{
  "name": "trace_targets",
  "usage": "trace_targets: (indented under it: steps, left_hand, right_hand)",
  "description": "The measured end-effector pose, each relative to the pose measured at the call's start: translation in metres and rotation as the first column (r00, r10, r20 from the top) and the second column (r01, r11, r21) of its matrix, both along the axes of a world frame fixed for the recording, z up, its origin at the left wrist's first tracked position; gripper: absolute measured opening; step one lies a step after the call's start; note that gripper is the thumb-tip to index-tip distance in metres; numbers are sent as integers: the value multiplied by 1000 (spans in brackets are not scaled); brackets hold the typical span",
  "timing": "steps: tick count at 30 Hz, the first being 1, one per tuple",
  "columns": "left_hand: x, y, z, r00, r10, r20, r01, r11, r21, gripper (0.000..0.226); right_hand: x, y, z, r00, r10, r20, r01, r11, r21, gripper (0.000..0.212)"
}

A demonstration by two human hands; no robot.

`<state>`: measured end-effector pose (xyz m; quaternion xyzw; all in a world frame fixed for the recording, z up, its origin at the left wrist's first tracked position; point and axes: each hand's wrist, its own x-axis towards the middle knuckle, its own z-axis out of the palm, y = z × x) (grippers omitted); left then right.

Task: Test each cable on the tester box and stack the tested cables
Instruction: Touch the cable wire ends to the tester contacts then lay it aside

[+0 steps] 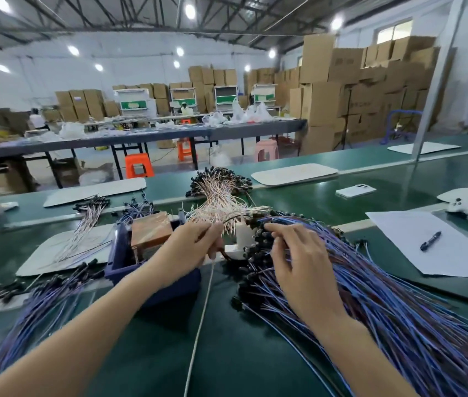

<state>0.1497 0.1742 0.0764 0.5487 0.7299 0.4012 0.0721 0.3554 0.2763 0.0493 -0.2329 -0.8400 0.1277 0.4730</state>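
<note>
The dark blue tester box [125, 253] with a copper-coloured top stands at the middle of the green bench. A white fixture [243, 234] stands just right of it. My left hand [191, 247] is closed on a thin cable beside the fixture. My right hand [295, 253] rests with spread fingers on the black connector ends of a big pile of blue and purple cables [384, 305]. A second blue cable pile [40, 305] lies at the left. Pink-white cables [221, 196] are heaped behind the fixture.
White trays [293, 173] sit along the green conveyor, with a white phone [356, 191] beyond. A sheet of paper [439, 247] with a pen [430, 241] lies at right. A white cord [198, 325] runs toward me. Small cable bundles [89, 213] lie at left.
</note>
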Motion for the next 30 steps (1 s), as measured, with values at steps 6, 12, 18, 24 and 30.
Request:
trace_targets:
  steps: [6, 12, 18, 24, 30]
  left_hand:
    - [-46, -121, -23, 968, 116, -222, -134, 989, -69, 43]
    - [-107, -199, -51, 634, 520, -573, -751, 592, -293, 38]
    - [-149, -221, -72, 569, 568, -595, -808, 522, -275, 28]
    - [-157, -205, -96, 510, 502, -698, -853, 397, -338, 31]
    - [-152, -197, -100, 432, 687, -585, -899, 382, -216, 28]
  right_hand:
    - [-73, -74, -44, 933, 338, 124, -332, 941, -70, 33]
    - [-128, -111, -87, 840, 473, 267, -391, 868, -307, 29]
    - [-140, -107, -102, 816, 484, 316, -322, 835, -446, 28]
    - [-137, -108, -103, 818, 488, 304, -321, 826, -463, 27]
    - [-137, -106, -105, 828, 510, 233, -328, 778, -536, 28]
